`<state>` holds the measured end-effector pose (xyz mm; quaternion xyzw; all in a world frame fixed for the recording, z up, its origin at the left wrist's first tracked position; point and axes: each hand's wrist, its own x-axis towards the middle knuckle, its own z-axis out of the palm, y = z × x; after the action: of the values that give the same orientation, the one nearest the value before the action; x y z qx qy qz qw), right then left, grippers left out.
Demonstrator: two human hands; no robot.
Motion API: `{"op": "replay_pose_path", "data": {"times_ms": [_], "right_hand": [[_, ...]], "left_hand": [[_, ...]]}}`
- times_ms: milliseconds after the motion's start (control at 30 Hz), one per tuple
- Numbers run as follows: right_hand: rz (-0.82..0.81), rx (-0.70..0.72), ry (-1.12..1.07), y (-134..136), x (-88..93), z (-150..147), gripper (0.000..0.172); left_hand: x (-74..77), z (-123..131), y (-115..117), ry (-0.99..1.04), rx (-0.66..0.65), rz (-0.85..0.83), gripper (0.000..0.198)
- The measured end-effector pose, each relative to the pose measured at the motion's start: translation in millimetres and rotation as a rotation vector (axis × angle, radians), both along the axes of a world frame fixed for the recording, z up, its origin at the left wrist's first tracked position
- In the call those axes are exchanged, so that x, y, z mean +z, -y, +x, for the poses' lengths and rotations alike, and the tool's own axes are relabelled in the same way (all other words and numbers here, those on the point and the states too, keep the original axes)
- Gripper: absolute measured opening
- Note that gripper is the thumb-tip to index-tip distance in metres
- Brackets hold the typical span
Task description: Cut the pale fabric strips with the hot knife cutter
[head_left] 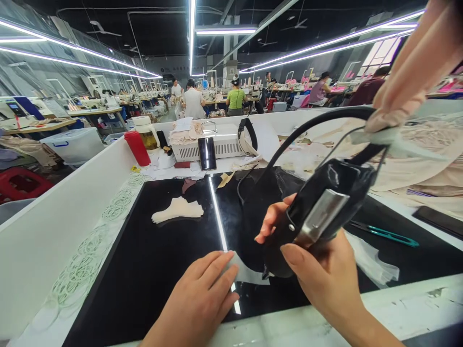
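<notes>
Black tool: a black glossy handheld tool (325,212) with a bare metal plate on its side, held tilted above the surface, nose pointing down and to the left.
Right hand: the right hand (325,284) is wrapped round the tool's lower body. The thumb lies along the near side and the fingers (269,221) are clamped over the far side.
Cable: a thick black cable (311,123) arches from the tool's rear up and away. It would likely tug on the wrist, so a firm grip low on the body seems right.
Tool handling: it looks rigid, fairly heavy and smooth enough to slip. The casing looks the better place to hold it, rather than the metal plate or the tip.
Left hand: the left hand (202,299) lies flat with its fingers (220,270) together, pressing down on the cloth.
Cloth: a pale thin fabric piece (249,274) lies on the black glossy surface (144,260), just below the tool's nose and partly under the left fingertips.
Cloth handling: it appears light, limp and apt to slide on the shiny top, so it is best pinned flat near its edge.
Nearby: teal-handled scissors (387,234) lie to the right and a cream fabric cut-out (178,210) farther back. White elastic rings (87,246) line the left ledge.
Back: a dark phone (207,153) leans on a white ventilated box (224,144).
</notes>
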<state>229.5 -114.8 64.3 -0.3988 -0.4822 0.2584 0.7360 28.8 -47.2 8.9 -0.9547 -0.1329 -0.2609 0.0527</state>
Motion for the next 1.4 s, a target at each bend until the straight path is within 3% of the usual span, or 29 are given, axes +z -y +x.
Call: {"op": "replay_pose_path", "data": {"times_ms": [167,333,633,933,1400], "right_hand": [[0.041,0.077,-0.071,-9,-1.6,-26,0.029],[0.065,0.118,-0.123,-23,-3.1,-54,0.024],[0.069,0.143,-0.147,-30,-1.2,-67,0.034],[0.052,0.181,-0.142,-28,-1.1,-67,0.034],[0.083,0.174,-0.127,-27,3.5,-68,0.034]], "left_hand": [[7.0,-27,3,-0.080,0.153,-0.270,0.039],[0.4,-58,3,-0.076,0.294,-0.478,0.043],[-4.5,-44,10,0.060,0.295,-0.654,0.021],[-4.7,-40,14,0.100,0.187,-0.544,0.008],[2.5,-40,12,0.045,0.160,-0.292,0.018]]}}
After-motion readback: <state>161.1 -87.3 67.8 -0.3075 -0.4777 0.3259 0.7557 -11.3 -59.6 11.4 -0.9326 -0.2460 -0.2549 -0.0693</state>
